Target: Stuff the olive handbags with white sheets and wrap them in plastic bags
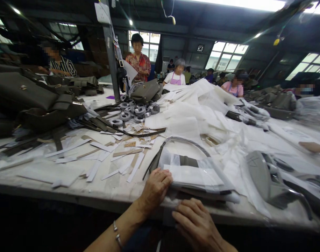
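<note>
A grey-green handbag (189,161) partly covered in white wrapping (193,175) lies at the table's front edge, its long strap arching behind it. My left hand (157,185), fingers bent together, rests on the bag's near left corner; it seems to pinch the wrapping there. Below the bag, at the table edge, is my right hand (192,217), its fingers curled and close together. A thin clear sheet seems to hang between the hands, and what the right fingertips hold is hidden.
Paper strips (99,161) litter the white table (102,190) on the left. Dark bags (23,91) are piled behind them. White foam sheets (191,105) heap up at centre. Another grey bag (264,178) lies right, near a co-worker's hand (313,147). Several people work across the table.
</note>
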The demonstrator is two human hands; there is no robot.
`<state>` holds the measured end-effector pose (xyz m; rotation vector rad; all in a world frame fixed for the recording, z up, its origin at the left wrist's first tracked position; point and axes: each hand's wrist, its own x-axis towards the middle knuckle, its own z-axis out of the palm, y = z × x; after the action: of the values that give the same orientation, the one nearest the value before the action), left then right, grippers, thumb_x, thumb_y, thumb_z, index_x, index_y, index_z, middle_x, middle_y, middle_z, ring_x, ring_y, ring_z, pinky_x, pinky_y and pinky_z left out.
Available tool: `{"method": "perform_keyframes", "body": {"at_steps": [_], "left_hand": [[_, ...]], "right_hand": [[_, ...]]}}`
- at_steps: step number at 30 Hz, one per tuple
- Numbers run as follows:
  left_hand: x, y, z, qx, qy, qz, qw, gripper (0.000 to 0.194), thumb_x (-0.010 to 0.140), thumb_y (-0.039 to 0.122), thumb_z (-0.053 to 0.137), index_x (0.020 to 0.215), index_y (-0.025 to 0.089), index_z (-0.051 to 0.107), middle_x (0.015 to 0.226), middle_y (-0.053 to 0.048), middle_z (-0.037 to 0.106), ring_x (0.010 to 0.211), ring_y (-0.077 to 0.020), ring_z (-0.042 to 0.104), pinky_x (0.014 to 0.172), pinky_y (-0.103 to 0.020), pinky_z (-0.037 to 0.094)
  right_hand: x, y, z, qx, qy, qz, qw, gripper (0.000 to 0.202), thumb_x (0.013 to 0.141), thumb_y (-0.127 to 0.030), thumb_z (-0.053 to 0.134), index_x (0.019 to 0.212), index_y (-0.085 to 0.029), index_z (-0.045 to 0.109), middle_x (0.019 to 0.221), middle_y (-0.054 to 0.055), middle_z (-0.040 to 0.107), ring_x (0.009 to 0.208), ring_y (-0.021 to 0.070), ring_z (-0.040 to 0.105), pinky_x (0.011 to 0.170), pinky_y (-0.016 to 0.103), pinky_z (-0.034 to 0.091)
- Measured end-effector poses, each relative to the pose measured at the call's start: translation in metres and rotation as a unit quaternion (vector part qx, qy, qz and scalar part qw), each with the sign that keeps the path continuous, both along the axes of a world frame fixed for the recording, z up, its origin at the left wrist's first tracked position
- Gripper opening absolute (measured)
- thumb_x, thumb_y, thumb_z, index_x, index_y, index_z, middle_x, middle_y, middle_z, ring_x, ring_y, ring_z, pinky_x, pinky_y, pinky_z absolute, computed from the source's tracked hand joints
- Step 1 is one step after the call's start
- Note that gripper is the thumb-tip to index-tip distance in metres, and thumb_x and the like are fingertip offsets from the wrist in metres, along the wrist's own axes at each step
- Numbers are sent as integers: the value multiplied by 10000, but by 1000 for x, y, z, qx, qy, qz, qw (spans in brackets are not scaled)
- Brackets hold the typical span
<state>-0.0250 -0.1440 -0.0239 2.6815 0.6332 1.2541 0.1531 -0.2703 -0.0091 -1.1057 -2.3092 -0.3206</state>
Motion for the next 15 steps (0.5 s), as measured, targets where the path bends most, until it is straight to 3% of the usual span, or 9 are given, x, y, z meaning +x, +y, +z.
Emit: {"method": "perform_keyframes", "body": {"at_steps": [3, 6, 12, 15], "left_hand": [[1, 0, 1, -4, 6, 6, 1000, 312, 886, 41, 405, 1092, 207, 570, 1000, -57, 702, 1066, -200, 640, 1001, -427, 469], [2, 0, 1, 5, 21, 4, 1000, 389, 858, 41, 421, 1184, 210, 549, 1025, -63, 691, 1069, -211, 630, 995, -438, 461], [6, -1, 1, 15, 20, 17, 1000, 325, 854, 39, 446, 1096, 210, 581, 994, -52, 685, 1076, -216, 614, 1008, -436, 435], [9, -2, 0, 18, 24, 33, 999, 285, 866, 48, 464, 1074, 203, 581, 997, -50, 674, 1058, -204, 609, 1004, -414, 439]], "right_hand": [[-5, 3, -19, 30, -22, -36, 999, 286, 965, -184, 460, 1186, -204, 640, 1109, 63, 716, 1036, 219, 623, 904, 353, 436], [-11, 14, -29, 27, 33, -34, 999, 287, 989, -189, 401, 1116, -199, 658, 1000, 69, 723, 949, 202, 634, 834, 336, 455], [-20, 21, -12, -26, 147, 39, 988, 327, 933, -52, 344, 1001, -165, 642, 812, 58, 694, 783, 168, 629, 738, 329, 466], [-20, 16, -6, -45, 158, 49, 985, 334, 936, -69, 321, 981, -180, 632, 764, 52, 686, 706, 161, 611, 669, 322, 458]]}}
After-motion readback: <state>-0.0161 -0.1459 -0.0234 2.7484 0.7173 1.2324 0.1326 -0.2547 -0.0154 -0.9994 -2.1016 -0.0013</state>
